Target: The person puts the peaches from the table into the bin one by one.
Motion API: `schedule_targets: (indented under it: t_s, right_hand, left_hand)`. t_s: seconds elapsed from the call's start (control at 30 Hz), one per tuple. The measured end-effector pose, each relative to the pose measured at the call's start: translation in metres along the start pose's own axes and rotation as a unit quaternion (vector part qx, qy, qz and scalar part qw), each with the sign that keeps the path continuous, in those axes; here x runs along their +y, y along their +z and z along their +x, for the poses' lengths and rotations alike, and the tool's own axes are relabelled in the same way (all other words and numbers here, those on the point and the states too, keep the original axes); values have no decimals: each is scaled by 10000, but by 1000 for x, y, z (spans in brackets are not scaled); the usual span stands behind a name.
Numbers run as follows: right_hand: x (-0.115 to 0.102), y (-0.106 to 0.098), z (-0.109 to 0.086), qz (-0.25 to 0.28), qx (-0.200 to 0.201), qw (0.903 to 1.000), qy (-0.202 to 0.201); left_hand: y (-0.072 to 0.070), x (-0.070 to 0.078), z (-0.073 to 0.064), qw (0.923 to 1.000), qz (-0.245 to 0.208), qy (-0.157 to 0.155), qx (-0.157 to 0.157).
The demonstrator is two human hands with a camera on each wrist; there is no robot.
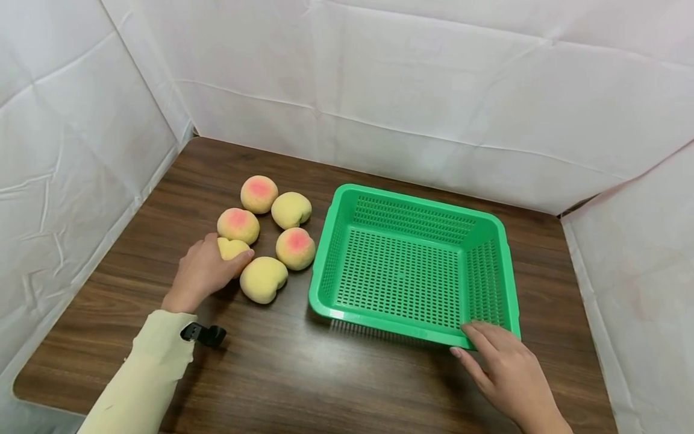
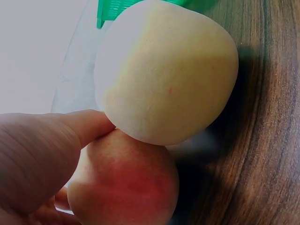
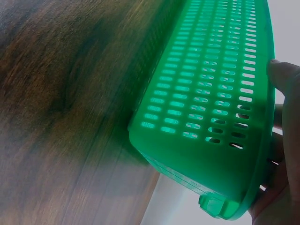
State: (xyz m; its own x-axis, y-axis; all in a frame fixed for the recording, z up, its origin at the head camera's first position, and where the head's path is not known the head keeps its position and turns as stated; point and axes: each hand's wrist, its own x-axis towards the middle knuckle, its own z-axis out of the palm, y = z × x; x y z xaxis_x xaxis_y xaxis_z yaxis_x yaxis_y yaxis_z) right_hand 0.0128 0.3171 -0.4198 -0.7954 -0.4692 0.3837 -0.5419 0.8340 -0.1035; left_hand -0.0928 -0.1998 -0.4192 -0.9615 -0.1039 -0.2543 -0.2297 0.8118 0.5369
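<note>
At the left of the head view, my left hand (image 1: 203, 268) grips a peach (image 1: 232, 248) on the table, thumb on its near side. That peach (image 2: 129, 183) shows a red blush in the left wrist view. Against it, nearer the camera, is a pale yellow peach (image 2: 168, 75). More peaches lie around, some yellow, some blushed, among them a yellow one (image 1: 291, 210) and a pink-topped one (image 1: 295, 248). My right hand (image 1: 506, 367) holds the near right rim of a green plastic basket (image 1: 401, 328), fingers over the edge and thumb outside. No fruit lies inside it.
The dark wooden table (image 1: 282, 374) has a rounded corner at the near left. White cloth walls (image 1: 412, 90) stand behind it and at both sides. A black strap mount (image 1: 203, 333) sits on my left wrist.
</note>
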Motion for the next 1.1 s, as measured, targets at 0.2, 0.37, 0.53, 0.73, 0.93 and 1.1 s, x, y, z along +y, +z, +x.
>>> schedule_targets:
  t_s: [0.2,0.37,0.53,0.73,0.93,1.1]
  right_hand:
    - [1,1,1,-30,-44,10000,-43]
    - [0,0,1,-33,-64,10000,-30]
    - [0,0,0,-31,-47,10000,1]
    - [-1,-2,-1,-46,-127,9999,48]
    - [0,-2,0,-37,-135,9999,49]
    - [1,-1,0,-22,-87,10000,-6]
  left_hand:
    - [1,-3,-4,9999,-27,-7,102]
    - [1,-4,-6,9999,4,41,155]
    - [-1,-1,-5,9997,47,79,226]
    - [-3,1,-5,9994,81,132,304]
    - [-8,5,-8,9986,138,188,479]
    - [-14,7,-10,9979,195,218,586]
